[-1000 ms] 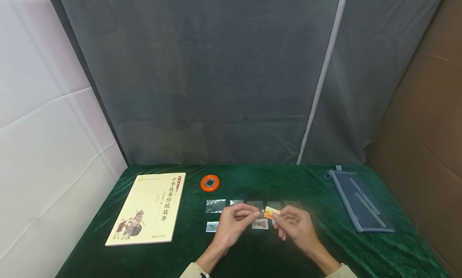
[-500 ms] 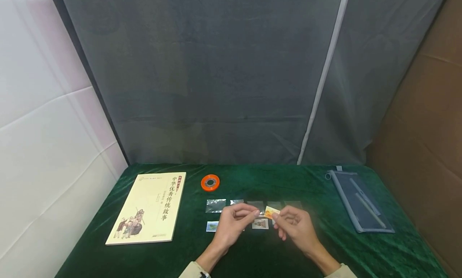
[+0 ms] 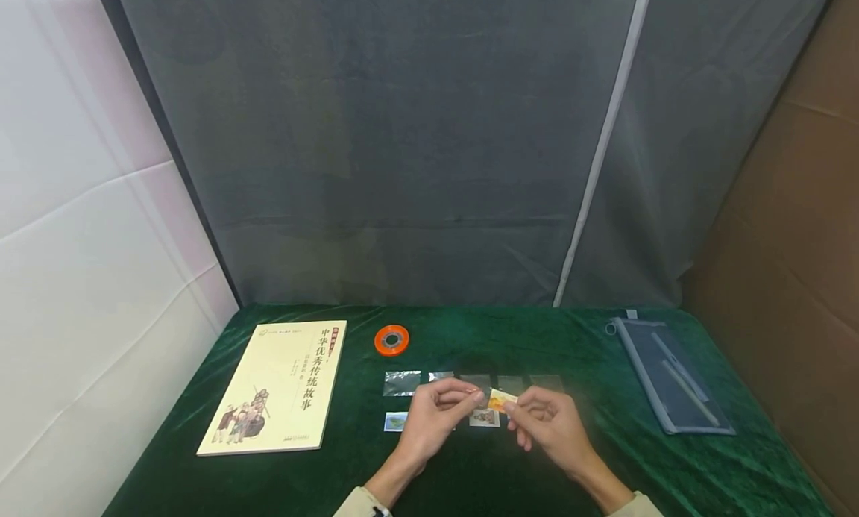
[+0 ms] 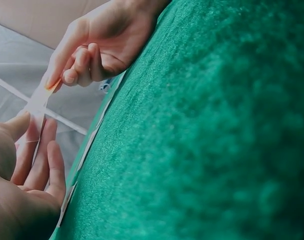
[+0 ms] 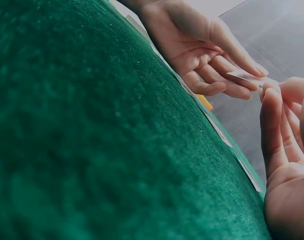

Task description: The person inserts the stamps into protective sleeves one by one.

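Note:
Between thumb and fingers my left hand (image 3: pixel 432 416) pinches a small clear plastic sleeve (image 4: pixel 37 100), held above the table. My right hand (image 3: pixel 552 424) pinches a yellow-orange stamp (image 3: pixel 500 400) by its right end. The stamp's left end meets the sleeve near the left fingertips; how far it lies inside, I cannot tell. Below the hands lies a stamp with a figure on it (image 3: pixel 484 418). A blue-green stamp (image 3: pixel 394 421) lies left of the left hand; others are partly hidden by the hands.
Behind the hands several clear sleeves (image 3: pixel 402 383) lie in a row on the green cloth (image 3: pixel 470 480). An orange tape roll (image 3: pixel 391 340) sits farther back. At left is a cream book (image 3: pixel 275 386); at right a blue mesh zip pouch (image 3: pixel 673 375) holds slim items.
The right hand has brought the yellow-orange stamp slightly left and down, up to the sleeve at the left fingertips. The left hand has stayed nearly still.

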{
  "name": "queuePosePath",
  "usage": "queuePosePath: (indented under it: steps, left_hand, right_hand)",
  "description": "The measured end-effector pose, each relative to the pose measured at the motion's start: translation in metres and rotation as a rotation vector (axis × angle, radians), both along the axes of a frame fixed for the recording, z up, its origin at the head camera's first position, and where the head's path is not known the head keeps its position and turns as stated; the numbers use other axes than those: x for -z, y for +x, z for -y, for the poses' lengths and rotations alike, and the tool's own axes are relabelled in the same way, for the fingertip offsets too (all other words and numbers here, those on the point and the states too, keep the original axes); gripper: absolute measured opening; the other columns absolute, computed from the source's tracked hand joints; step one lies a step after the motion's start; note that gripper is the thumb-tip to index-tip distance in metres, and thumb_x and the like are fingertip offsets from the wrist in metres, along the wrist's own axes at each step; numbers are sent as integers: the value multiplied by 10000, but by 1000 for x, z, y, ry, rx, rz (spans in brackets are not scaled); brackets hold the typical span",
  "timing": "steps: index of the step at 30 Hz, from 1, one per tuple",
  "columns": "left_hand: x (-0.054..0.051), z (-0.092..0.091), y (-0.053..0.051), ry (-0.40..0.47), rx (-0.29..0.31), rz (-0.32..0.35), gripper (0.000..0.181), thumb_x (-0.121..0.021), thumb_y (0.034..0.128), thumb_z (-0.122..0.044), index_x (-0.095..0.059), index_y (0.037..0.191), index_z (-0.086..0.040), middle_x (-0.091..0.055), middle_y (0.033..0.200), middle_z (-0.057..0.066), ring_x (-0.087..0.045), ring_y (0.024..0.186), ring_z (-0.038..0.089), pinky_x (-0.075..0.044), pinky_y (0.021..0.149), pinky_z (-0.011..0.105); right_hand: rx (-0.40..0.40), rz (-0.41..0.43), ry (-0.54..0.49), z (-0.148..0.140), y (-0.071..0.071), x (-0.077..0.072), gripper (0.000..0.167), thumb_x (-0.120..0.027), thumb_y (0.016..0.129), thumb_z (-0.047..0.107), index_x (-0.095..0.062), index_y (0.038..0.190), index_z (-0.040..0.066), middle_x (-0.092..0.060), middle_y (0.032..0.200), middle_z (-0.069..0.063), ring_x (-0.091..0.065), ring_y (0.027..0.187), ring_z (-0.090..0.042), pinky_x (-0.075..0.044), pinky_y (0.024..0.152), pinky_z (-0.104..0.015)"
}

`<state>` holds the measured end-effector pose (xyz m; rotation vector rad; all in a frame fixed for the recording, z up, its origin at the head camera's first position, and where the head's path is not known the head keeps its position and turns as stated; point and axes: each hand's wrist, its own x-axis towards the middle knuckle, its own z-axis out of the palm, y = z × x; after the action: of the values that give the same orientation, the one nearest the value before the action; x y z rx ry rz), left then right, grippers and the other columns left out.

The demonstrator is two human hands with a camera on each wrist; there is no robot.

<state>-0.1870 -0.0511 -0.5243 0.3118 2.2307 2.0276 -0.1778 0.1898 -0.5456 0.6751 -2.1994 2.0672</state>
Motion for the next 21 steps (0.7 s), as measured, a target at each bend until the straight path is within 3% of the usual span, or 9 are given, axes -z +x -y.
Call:
queuePosePath:
  steps: [6, 12, 21]
  left_hand:
    - [1, 0, 0, 4, 19, -5, 172, -831, 978, -317, -821, 1078, -177, -852, 1018, 10, -814, 1005, 200, -618, 887, 251]
    - [1, -1, 0, 22, 17, 1, 177, -838, 973, -295, -815, 1082, -157, -850, 1029, 27, -813, 993, 144, -627, 899, 239]
    - [0, -1, 1, 43, 23, -1, 185, -849, 963, -280, -812, 1085, -146, -847, 1042, 46, -815, 987, 140, -638, 887, 248]
  right_hand:
    - [-12, 17, 7, 1, 1, -2, 106, -718, 1016, 10, -689, 917, 37, -749, 756, -131, -660, 518, -90, -560, 421, -336]
    - [6, 50, 42, 1, 3, -5, 119, -753, 1002, 47, -702, 898, 73, -760, 751, -116, -660, 505, -99, -564, 424, -339]
    - [-20, -17, 43, 0, 2, -2, 129, -724, 1017, 12, -695, 899, 57, -752, 737, -97, -651, 492, -86, -545, 398, -326]
